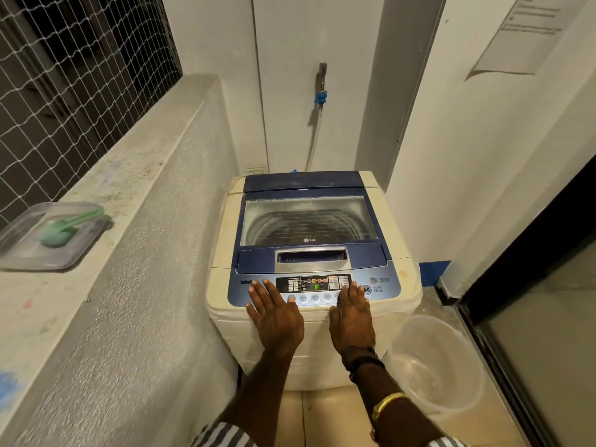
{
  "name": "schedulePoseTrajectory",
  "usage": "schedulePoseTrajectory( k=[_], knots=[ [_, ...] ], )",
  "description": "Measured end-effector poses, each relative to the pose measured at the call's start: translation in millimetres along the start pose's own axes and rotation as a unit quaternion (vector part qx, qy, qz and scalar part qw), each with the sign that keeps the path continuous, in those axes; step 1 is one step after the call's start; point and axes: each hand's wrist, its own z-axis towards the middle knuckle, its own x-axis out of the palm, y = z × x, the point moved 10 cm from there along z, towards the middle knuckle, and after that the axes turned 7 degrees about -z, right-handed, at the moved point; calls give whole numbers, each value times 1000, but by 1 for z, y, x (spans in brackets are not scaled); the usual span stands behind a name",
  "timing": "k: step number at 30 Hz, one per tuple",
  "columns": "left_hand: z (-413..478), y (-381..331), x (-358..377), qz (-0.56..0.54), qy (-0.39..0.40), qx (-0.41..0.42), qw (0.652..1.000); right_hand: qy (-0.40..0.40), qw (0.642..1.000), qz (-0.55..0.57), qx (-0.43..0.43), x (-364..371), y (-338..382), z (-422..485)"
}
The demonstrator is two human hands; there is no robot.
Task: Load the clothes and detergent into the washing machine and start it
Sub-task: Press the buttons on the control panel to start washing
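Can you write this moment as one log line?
white top-load washing machine: lid closed, display lit | left hand: flat on blue control panel | right hand: flat on panel, fingertips near start button

The washing machine (222, 253) is showing matt, yellowed plastic sides, its lid (309, 185) gleaming glossy blue around a clear pane. At nine o'clock a rough, grainy plaster ledge (129, 285) is carrying a clear plastic container (19, 253). At four o'clock a translucent plastic tub (435, 366) is shining.

Right hand (351, 321) covers buttons at four o'clock on the control panel (314, 287), whatever's inside is lost behind the hazy lid (309, 221), and the notice (522, 30) at one o'clock, edge-clipped, is unreadably small.
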Motion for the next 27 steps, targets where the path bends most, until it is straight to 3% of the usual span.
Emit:
schedulePoseTrajectory(
  k=[10,18,27],
  knots=[
    [0,-2,-2,-3,-32,13,999,-7,1000,-29,4,4,1,-1],
    [6,-9,3,-26,-2,-26,999,8,999,-41,-5,6,2,0],
    [8,1,9,-27,42,-12,999,21,999,-24,-13,3,3,-1]
  ],
)
